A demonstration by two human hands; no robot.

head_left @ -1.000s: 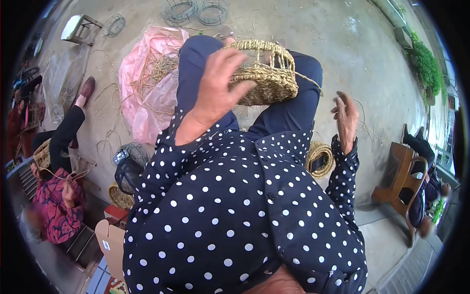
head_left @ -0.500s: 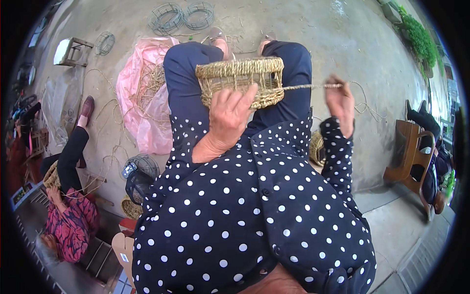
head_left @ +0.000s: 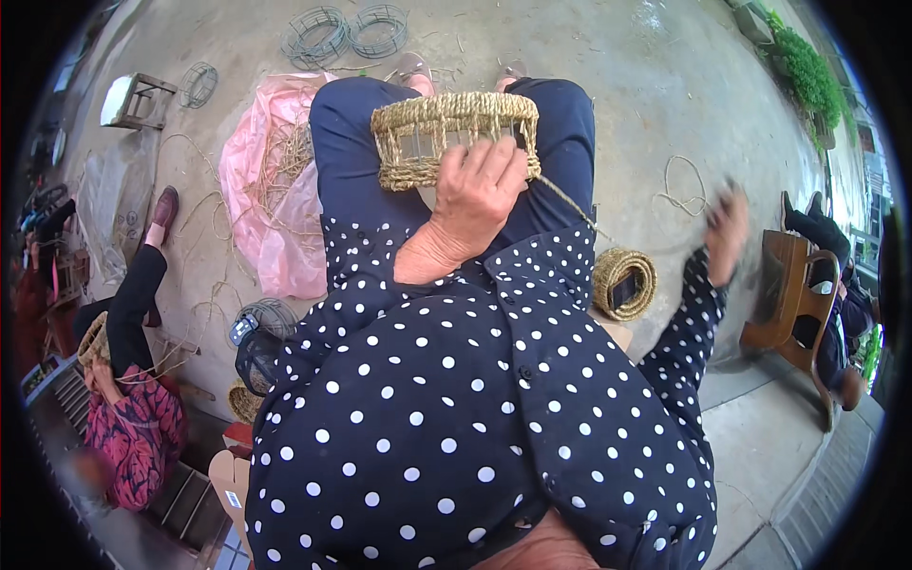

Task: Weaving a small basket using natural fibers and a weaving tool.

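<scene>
A round woven straw basket (head_left: pixel 451 114) rests across my thighs, its plaited rim upward and wire showing in the open band of its side. My left hand (head_left: pixel 472 195) grips the near side of it, fingers curled over the lower woven edge. From the basket's right end a twisted straw cord (head_left: pixel 568 201) slants down over my right thigh. Out to the right, my right hand (head_left: pixel 727 233) is raised above the floor and smeared by motion. Its fingers are too blurred to show whether they hold anything.
A coiled woven ring (head_left: pixel 625 283) sits beside my right hip. Left of my legs lies a pink plastic sheet (head_left: pixel 249 190) with loose straw. Wire frames (head_left: pixel 318 36) lie beyond my feet. Another person (head_left: pixel 138 418) works on a basket at left; a wooden bench (head_left: pixel 788 294) stands at right.
My right hand has swung outward and toward me, away from the basket. The cord, taut before, now droops over my thigh. The left hand has shifted right along the basket, which has tilted slightly.
</scene>
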